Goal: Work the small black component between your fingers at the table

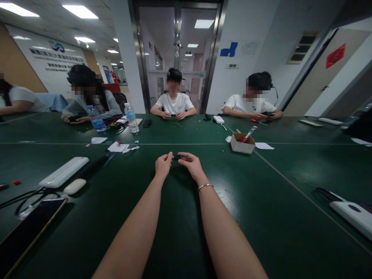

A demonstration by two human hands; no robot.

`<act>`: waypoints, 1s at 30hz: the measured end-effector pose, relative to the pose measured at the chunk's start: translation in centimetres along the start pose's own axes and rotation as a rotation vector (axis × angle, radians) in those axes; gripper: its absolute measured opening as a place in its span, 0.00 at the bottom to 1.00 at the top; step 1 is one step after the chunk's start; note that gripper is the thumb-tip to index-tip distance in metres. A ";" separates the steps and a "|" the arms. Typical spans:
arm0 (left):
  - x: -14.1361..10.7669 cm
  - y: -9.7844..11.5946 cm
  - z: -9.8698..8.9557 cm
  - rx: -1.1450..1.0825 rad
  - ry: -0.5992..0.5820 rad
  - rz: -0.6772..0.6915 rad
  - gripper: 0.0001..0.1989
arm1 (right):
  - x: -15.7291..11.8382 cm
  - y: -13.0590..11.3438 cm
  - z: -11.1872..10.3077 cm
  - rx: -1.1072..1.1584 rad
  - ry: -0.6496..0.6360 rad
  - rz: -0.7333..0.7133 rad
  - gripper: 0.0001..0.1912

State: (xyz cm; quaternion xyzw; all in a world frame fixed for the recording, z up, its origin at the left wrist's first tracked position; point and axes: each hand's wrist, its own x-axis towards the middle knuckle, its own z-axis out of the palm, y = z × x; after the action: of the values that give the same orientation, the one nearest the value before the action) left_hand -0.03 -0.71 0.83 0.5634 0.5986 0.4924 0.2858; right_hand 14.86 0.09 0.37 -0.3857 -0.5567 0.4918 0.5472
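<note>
My left hand [163,165] and my right hand [191,164] meet over the green table [180,217], in the middle of the view. Between them is a small dark object [176,157], too small to identify. The left hand pinches its left end. Fingers of the right hand are closed round its right end, and the thumb is beneath. A silver bracelet [205,186] circles my right wrist.
Left: a white power strip [64,172], white oval case [74,186], phone [31,228], cables and paper scraps. Ahead: two water bottles [131,118] and a small open box [243,144]. Right: a white device [353,217]. Several people sit across the table.
</note>
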 end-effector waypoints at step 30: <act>-0.4 0.2 0.2 0.033 -0.006 0.169 0.23 | -0.2 -0.3 -0.1 0.340 0.011 0.163 0.18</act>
State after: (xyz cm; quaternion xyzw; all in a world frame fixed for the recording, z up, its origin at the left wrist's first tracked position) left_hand 0.33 -1.03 0.88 0.6180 0.5563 0.5030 0.2358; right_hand 15.02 -0.16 0.62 -0.3342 -0.4297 0.6194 0.5656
